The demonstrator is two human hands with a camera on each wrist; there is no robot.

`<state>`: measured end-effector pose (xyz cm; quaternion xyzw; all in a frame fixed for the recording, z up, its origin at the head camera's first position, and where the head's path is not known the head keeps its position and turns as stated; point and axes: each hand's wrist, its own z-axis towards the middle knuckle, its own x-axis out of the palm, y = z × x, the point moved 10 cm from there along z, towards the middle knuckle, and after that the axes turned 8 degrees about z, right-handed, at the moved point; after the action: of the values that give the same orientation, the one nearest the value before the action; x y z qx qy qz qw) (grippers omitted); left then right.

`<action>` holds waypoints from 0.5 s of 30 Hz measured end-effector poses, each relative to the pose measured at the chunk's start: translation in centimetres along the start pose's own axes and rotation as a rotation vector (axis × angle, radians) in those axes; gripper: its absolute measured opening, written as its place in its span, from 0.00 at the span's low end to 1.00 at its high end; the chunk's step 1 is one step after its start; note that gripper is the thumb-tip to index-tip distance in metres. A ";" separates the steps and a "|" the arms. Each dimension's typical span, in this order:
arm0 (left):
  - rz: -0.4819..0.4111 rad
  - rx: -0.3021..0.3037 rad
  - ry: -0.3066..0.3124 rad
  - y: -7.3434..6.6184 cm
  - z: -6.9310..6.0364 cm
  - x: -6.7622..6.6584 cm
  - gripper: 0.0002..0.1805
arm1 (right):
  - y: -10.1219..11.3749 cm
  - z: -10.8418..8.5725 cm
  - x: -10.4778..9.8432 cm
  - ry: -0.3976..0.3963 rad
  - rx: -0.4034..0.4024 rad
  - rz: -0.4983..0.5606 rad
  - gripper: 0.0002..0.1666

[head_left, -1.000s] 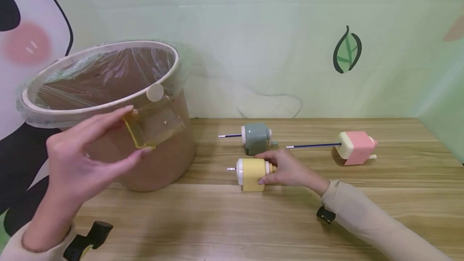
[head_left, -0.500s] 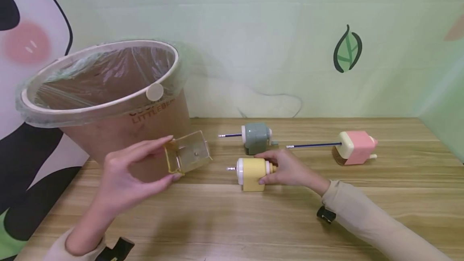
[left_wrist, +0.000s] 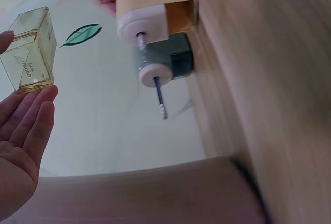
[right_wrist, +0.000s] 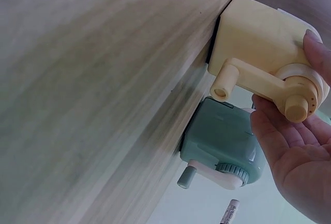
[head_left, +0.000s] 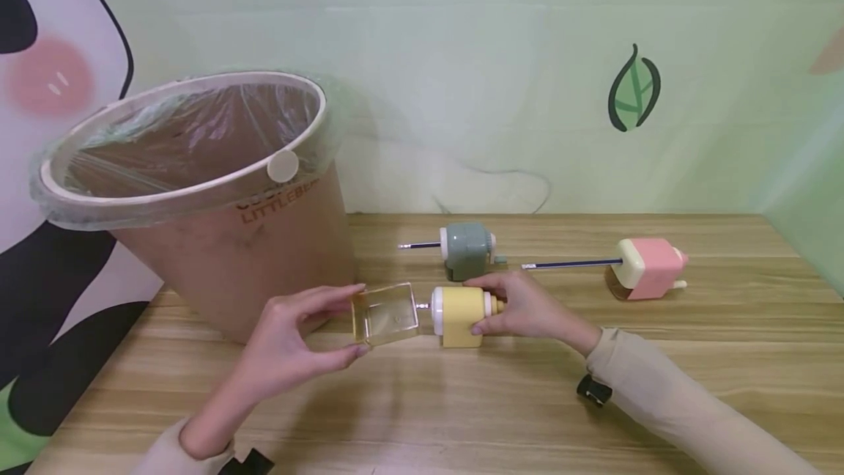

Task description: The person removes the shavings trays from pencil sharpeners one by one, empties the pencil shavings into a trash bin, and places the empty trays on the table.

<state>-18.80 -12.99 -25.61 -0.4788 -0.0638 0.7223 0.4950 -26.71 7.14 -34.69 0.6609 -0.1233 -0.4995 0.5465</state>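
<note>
My left hand (head_left: 283, 347) holds a clear yellowish shavings drawer (head_left: 389, 314) between thumb and fingertips, just left of the yellow pencil sharpener (head_left: 461, 317). Raised lettering shows on the drawer (left_wrist: 31, 61) in the left wrist view. With thumb and fingers, my right hand (head_left: 524, 308) grips the yellow sharpener around its crank end, and the sharpener rests on the table. A pencil end (head_left: 423, 306) sticks out of its white front. In the left wrist view the sharpener's drawer slot (left_wrist: 181, 16) gapes open below that front. The crank handle (right_wrist: 253, 81) shows in the right wrist view.
Behind the yellow sharpener stands a green sharpener (head_left: 468, 251) with a pencil in it. A pink sharpener (head_left: 653, 270) with a long pencil sits farther right. A lined brown bin (head_left: 290, 262) rises at left, near my left hand. The wall stands behind.
My left hand has carried the drawer from in front of the bin rightward and down to beside the yellow sharpener. The right hand and the sharpener have stayed put.
</note>
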 end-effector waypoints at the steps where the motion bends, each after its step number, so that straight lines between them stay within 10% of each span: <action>1: 0.009 -0.014 0.019 0.3 0.0 0.4 0.30 | 0.0 0.0 0.0 -0.001 0.004 0.004 0.36; 15: 0.047 -0.135 0.270 3.2 -0.4 5.0 0.29 | -0.1 0.0 0.0 0.010 -0.001 0.019 0.36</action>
<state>-20.82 -10.92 -30.77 -0.6050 -0.0338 0.6568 0.4489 -26.78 7.16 -34.82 0.6619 -0.1265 -0.4908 0.5523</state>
